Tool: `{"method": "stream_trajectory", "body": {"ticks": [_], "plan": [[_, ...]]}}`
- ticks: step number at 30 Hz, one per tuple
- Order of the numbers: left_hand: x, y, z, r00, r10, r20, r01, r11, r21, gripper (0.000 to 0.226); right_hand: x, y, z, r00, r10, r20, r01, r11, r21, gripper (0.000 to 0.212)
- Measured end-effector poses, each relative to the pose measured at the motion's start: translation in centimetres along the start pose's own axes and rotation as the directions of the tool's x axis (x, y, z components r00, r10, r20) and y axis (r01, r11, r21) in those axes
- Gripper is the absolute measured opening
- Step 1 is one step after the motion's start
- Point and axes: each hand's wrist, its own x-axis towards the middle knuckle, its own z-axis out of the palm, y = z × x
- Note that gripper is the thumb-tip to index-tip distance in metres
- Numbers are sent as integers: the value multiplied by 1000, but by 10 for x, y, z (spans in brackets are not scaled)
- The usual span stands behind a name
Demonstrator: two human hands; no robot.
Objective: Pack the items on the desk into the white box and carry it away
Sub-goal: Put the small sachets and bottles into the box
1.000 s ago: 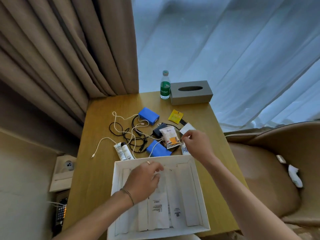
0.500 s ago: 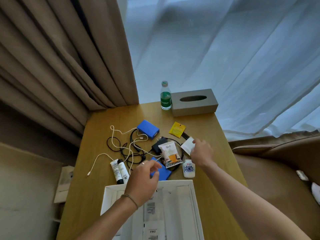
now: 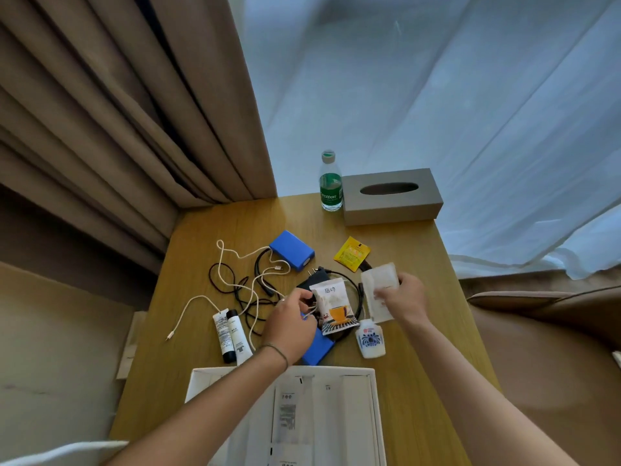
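Wooden desk [image 3: 215, 358] by the curtains is sitting there with most of the clutter on it, so you're looking at an early stage of packing. Your right hand [image 3: 401, 299] is pinching a white sachet [image 3: 378, 284] and holding it up just above the desk, and your left hand [image 3: 290, 322] is curling its fingers onto the edge of the snack packet [image 3: 334, 306] with the cup picture, right over the black charger and cables [image 3: 235, 287].

Not yet packed, as far as I can see: two blue power banks [image 3: 291, 249], the white cable [image 3: 198, 306], two tubes [image 3: 232, 334], the little white bottle [image 3: 369, 339] lying just beside the snack, and the yellow sachet [image 3: 352, 253]. Water bottle [image 3: 331, 183] and grey tissue box [image 3: 389, 196] are parked at the far edge, and I can't tell if those count.

As for the white box [image 3: 376, 415], it's sitting open at the near edge, right under your forearms. It's holding a few flat white packets with printed labels lying side by side, nothing bulky. So I'd say you're barely a fraction in, and the carrying away is all ahead of you.
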Motion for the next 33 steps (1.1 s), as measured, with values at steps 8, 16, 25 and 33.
{"method": "stream_trajectory", "body": {"ticks": [8,16,25,33], "plan": [[39,14,27,966,242,-85,-185,885,427,63,-62,-25,-20,984,4,178,-100,839,535,8],[70,27,39,905,315,287,-426,695,579,102,-86,-20,-24,978,48,205,-162,793,587,4],[59,29,29,943,314,109,-332,877,347,46,-113,-29,-28,971,18,239,-161,787,595,11],[22,11,-20,998,26,-49,-43,922,-384,39,-178,-40,-25,938,-51,342,-181,771,611,23]]}}
